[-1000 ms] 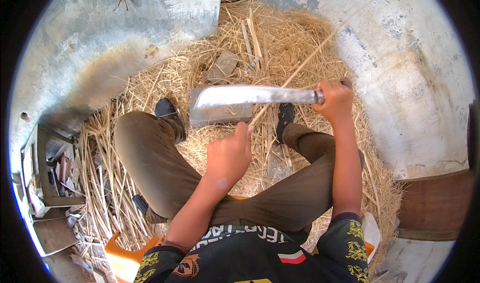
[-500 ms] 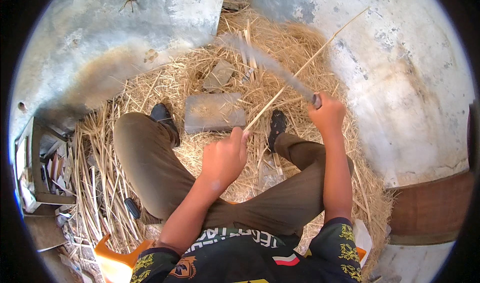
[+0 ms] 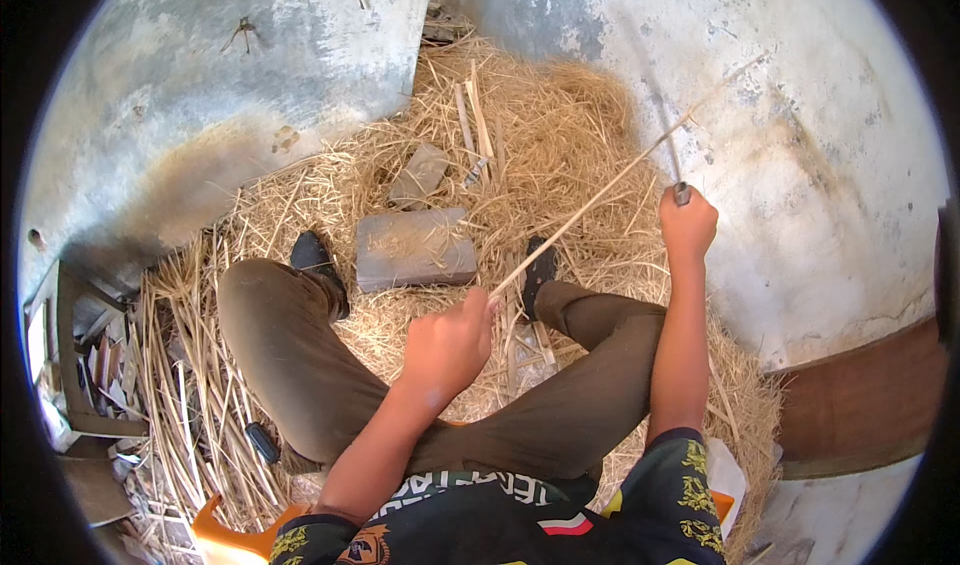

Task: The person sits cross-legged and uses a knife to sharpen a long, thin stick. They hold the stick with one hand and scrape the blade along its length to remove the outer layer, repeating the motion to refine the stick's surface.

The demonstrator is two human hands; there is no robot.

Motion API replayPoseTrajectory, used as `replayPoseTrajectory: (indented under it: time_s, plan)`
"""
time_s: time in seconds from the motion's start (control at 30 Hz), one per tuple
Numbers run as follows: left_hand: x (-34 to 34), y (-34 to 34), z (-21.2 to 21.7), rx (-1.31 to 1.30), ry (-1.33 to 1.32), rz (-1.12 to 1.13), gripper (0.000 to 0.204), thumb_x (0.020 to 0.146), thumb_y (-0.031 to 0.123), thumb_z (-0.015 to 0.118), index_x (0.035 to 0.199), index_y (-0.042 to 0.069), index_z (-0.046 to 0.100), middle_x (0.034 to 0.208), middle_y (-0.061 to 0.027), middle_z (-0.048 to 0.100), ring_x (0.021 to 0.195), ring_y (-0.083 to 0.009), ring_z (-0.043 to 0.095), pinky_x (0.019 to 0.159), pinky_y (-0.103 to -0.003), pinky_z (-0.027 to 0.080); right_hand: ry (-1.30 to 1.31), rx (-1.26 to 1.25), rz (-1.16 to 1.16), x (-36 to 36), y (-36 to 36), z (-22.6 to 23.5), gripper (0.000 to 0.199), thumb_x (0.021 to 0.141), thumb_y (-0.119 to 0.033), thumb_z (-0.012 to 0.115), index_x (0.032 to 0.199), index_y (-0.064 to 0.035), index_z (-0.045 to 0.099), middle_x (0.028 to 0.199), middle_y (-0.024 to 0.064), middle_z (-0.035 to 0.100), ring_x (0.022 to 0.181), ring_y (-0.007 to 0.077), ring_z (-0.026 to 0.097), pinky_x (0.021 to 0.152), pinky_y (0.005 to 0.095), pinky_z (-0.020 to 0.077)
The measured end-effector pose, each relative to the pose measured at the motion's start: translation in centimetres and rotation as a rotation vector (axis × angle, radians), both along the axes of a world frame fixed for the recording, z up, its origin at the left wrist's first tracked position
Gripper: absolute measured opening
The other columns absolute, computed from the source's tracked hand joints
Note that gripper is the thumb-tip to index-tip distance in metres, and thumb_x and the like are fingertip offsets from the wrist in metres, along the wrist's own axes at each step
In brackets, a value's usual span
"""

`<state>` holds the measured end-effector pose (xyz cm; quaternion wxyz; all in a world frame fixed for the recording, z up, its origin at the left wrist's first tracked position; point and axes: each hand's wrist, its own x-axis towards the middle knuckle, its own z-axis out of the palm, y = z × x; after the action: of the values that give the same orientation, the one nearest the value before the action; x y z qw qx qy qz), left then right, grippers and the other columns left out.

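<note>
My left hand (image 3: 448, 343) is closed round the near end of a long, thin bamboo stick (image 3: 590, 211). The stick slants away to the upper right, its far end over the pale wall. A small shaving stands out from it near the blade. In my right hand (image 3: 688, 227), raised further right, is the handle of a long-bladed knife (image 3: 676, 155). Its blade points up and away and crosses behind or against the stick; motion blur hides the edge and tip, and I cannot tell whether they touch.
A grey stone block (image 3: 415, 255) lies between my feet, with a flat stone piece (image 3: 418, 173) beyond it. Straw and shavings (image 3: 570, 105) cover the floor. Cut strips (image 3: 190, 395) lie at left beside a wooden frame (image 3: 75, 365). Worn walls (image 3: 780, 165) close in the far side.
The knife has swung from pointing left over the straw to pointing up by the wall, as my right hand moved right. My left hand still holds the stick, slightly lower in view.
</note>
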<state>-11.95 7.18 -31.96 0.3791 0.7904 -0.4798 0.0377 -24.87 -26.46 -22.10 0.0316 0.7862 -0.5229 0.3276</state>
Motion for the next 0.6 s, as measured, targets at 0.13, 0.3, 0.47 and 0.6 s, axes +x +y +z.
replayPoseTrajectory:
  time_s: [0.13,0.3,0.47,0.6]
  plan:
    - [0.9,-0.1,0.0,0.045,0.043,0.066,0.023,0.103,0.024,0.058,0.087,0.008,0.054,0.058,-0.0149,0.061,0.051,-0.0380,0.062,0.046,-0.048,0.048,0.325,-0.415,0.537,-1.3,-1.8,0.3,0.023,0.070,-0.024,0.078,0.077,-0.0057,0.067,0.075,0.0146,0.072,0.071,0.0362,0.069,0.071,0.0422,0.0556]
    - [0.8,-0.2,0.0,0.049,0.063,0.027,0.021,0.103,0.023,0.059,0.088,0.008,0.054,0.059,-0.0154,0.061,0.052,-0.0385,0.063,0.047,-0.048,0.048,0.162,-0.230,0.226,-1.5,-7.9,-2.5,0.022,0.072,-0.023,0.077,0.087,-0.0055,0.073,0.073,0.0154,0.071,0.069,0.0350,0.069,0.070,0.0429,0.0558]
    - [0.9,-0.2,-0.8,0.085,0.091,0.013,0.018,0.102,0.021,0.058,0.090,0.008,0.055,0.060,-0.0162,0.061,0.054,-0.0390,0.063,0.049,-0.049,0.049,0.160,-0.047,-0.074,0.1,-8.5,-4.0,0.021,0.085,-0.026,0.068,0.085,-0.0059,0.073,0.070,0.0159,0.070,0.066,0.0343,0.069,0.068,0.0473,0.0557]
    - [0.8,-0.6,-0.9,0.125,0.113,0.045,0.016,0.102,0.020,0.058,0.091,0.007,0.055,0.060,-0.0163,0.061,0.055,-0.0390,0.064,0.049,-0.049,0.049,0.296,-0.198,0.300,-0.8,-5.1,-3.8,0.019,0.083,-0.025,0.071,0.076,-0.0072,0.067,0.066,0.0144,0.068,0.063,0.0313,0.069,0.067,0.0470,0.0549]
